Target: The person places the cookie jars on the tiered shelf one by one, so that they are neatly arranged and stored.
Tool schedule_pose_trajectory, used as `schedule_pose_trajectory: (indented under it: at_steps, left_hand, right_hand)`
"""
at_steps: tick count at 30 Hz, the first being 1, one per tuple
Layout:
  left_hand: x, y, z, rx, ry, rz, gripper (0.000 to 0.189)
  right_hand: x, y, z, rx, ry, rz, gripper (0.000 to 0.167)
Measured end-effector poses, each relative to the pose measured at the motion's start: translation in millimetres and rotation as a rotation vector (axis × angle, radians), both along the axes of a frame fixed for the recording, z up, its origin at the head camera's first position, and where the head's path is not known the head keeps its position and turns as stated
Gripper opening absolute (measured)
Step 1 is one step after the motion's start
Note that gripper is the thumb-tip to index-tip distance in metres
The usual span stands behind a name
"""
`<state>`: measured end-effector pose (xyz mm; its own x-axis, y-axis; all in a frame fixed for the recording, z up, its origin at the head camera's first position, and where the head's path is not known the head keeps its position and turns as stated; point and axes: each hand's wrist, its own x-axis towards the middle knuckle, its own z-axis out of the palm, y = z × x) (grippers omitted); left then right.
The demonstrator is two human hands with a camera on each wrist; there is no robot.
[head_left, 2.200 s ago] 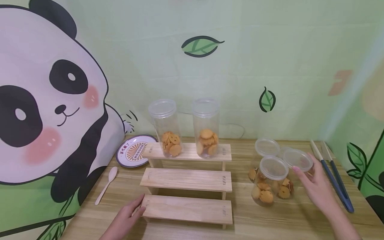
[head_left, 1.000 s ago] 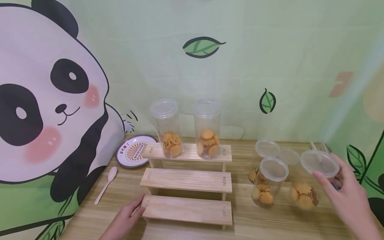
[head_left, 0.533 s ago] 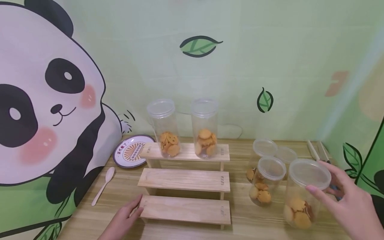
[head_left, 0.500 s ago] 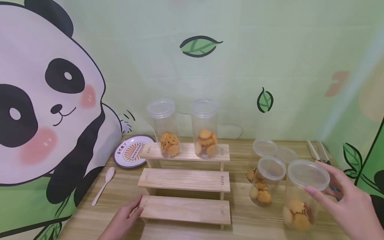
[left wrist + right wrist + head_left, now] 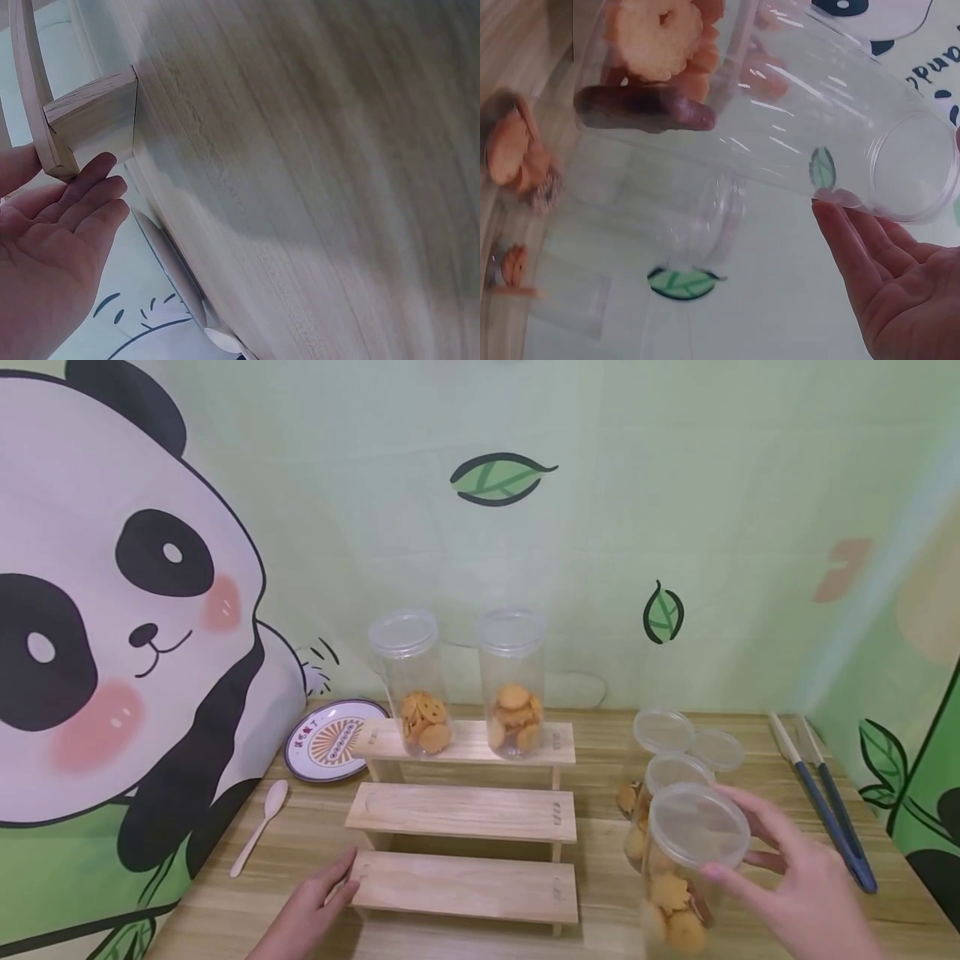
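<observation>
In the head view my right hand (image 5: 798, 872) grips a clear lidded cookie jar (image 5: 697, 827) around its lid, at the front right. Cookies lie in its bottom; the right wrist view shows this jar (image 5: 780, 112) large, with a dark brown piece among the cookies. My left hand (image 5: 311, 897) holds the left end of the lowest step of a three-step wooden display stand (image 5: 465, 885). From the left wrist, its fingers (image 5: 97, 180) sit under the step's corner, the thumb side on the other face. Two similar jars, a left one (image 5: 408, 685) and a right one (image 5: 513, 685), stand on the top step.
Behind the held jar stand a near jar (image 5: 678, 770), a back jar (image 5: 663, 731) and another lidded jar (image 5: 716, 749). Blue-handled tongs (image 5: 832, 810) lie at the right. A plate (image 5: 330, 739) and a white spoon (image 5: 258, 827) are left of the stand.
My right hand has drawn the jar out of the group to the right and forward, then moved it left, in front of the near jar. My left hand stays at the stand.
</observation>
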<state>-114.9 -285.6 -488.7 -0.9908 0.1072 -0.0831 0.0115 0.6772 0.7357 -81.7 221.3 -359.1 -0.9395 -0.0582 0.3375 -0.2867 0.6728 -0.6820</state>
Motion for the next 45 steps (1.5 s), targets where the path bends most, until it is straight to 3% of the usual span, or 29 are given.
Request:
schedule_pose_trajectory:
  at_steps: [5,9,21,27,33,45]
  left_hand:
    - [0.6,-1.5,0.3,-0.007,-0.011,-0.004,0.053]
    - [0.6,-2.0,0.1,-0.007,-0.017,-0.004,0.053]
    - [-0.6,-1.6,1.4,-0.019,-0.021,-0.003,0.052]
    - [-1.6,-0.9,2.4,-0.02,-0.006,-0.014,0.052]
    - [-0.7,-0.4,2.6,-0.023,0.001,-0.018,0.052]
    - [0.8,0.7,3.5,-0.025,0.016,-0.01,0.052]
  right_hand:
    - [1.1,-17.8,-1.4,-0.007,-0.027,0.054,0.073]
    - [0.3,-26.6,2.2,-0.016,0.005,0.092,0.074]
    - [-18.0,-50.1,23.6,-0.145,0.198,0.235,0.086]
    - [-28.0,-60.9,28.2,-0.22,0.202,0.279,0.084]
    - [-35.7,-73.6,28.0,-0.388,0.207,0.348,0.082]
    - [-52.0,-106.9,19.9,-0.564,0.2,0.453,0.076]
